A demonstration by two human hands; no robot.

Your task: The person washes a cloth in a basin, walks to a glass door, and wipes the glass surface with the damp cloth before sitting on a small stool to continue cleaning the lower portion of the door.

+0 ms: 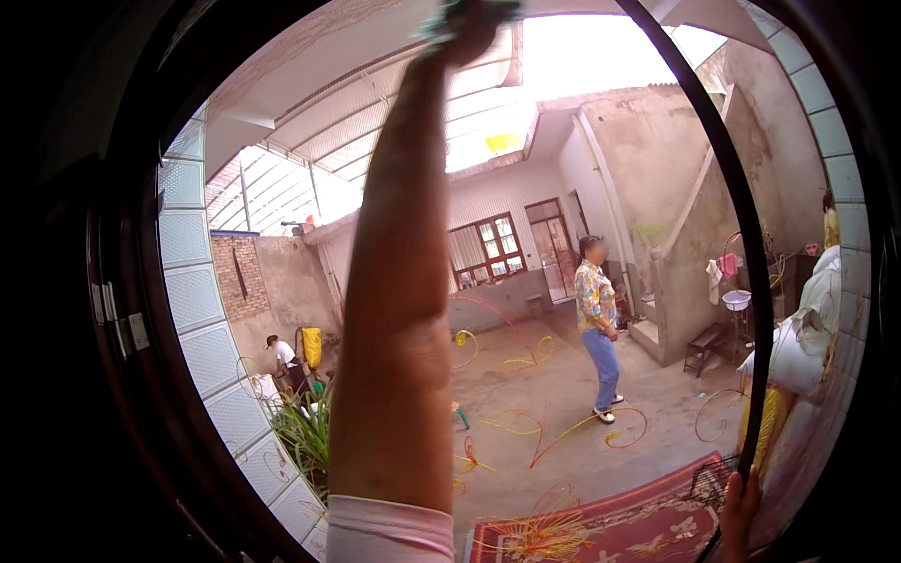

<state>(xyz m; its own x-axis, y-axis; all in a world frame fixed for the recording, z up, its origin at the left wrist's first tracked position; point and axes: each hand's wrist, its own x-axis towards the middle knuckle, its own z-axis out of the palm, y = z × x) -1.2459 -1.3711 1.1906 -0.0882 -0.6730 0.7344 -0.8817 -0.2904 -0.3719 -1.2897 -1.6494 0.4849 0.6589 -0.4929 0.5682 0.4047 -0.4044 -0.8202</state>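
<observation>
My bare left arm reaches straight up through the middle of the view. At the top edge my left hand, blurred and partly cut off, is closed on a crumpled teal-and-white cloth. The cloth is up against or close to a glass pane patterned with red and yellow curls; actual contact cannot be made out. Low on the right, my right hand has its fingers around the dark edge of the window frame. Most of that hand is in shadow.
Beyond the glass lies a courtyard where a person in a flowered shirt stands. Another person bends at the far left beside a yellow sack. A green plant, a red patterned rug and white bundles are nearer.
</observation>
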